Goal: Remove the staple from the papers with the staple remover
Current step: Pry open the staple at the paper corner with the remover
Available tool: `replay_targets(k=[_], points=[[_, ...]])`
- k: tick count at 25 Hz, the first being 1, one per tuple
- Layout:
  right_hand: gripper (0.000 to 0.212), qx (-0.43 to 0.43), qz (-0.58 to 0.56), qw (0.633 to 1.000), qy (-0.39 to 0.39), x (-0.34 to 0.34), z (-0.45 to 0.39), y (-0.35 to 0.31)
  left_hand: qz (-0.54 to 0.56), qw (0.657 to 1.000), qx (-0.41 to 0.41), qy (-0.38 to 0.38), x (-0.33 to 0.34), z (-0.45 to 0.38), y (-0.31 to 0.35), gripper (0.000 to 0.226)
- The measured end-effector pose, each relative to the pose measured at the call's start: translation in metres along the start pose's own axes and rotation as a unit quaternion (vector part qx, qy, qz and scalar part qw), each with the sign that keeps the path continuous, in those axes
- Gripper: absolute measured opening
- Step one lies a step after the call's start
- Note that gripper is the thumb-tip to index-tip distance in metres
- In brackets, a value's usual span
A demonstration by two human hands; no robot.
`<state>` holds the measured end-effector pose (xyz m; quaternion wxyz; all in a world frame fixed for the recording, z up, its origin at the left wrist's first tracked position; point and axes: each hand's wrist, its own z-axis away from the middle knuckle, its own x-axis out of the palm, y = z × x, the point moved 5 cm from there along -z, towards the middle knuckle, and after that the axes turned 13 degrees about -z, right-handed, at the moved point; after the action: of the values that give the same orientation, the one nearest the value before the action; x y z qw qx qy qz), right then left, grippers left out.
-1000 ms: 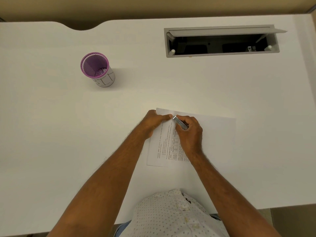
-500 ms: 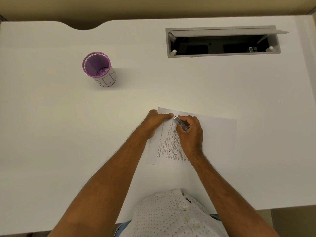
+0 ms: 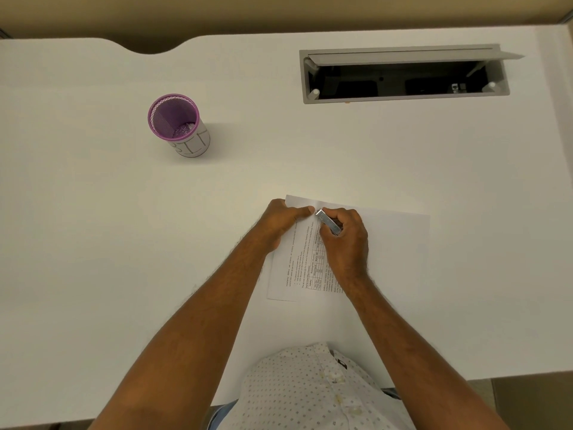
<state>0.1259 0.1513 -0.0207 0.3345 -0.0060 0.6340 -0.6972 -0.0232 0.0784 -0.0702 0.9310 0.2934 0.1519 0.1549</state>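
The papers (image 3: 294, 268) lie flat on the near middle of the desk (image 3: 93, 243), thin and likely to slide or tear. The left hand (image 3: 280, 220) presses their far-left corner. The right hand (image 3: 344, 240) grips the stiff metal remover (image 3: 328, 223), tip there. Cup (image 3: 176, 124) far left.

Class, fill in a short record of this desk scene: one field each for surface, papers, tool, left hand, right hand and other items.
surface: white desk
papers: printed sheets lying flat, in front of the person
tool: metal staple remover, tip at the papers' far edge
left hand: left hand presses the papers down
right hand: right hand grips the staple remover
other items: purple mesh cup upright at far left; open cable hatch at far right
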Motion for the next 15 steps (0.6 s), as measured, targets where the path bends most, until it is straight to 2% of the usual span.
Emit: replay_targets(k=[4, 15], points=[[0.025, -0.003, -0.005, 1.0, -0.004, 0.0, 0.002, 0.0, 0.004, 1.0, 0.005, 0.001, -0.001, -0.002, -0.001, 0.027], [0.025, -0.046, 0.027, 0.998, -0.028, 0.008, 0.009, -0.003, -0.001, 1.0, -0.002, 0.014, 0.0, 0.0, 0.0, 0.027]])
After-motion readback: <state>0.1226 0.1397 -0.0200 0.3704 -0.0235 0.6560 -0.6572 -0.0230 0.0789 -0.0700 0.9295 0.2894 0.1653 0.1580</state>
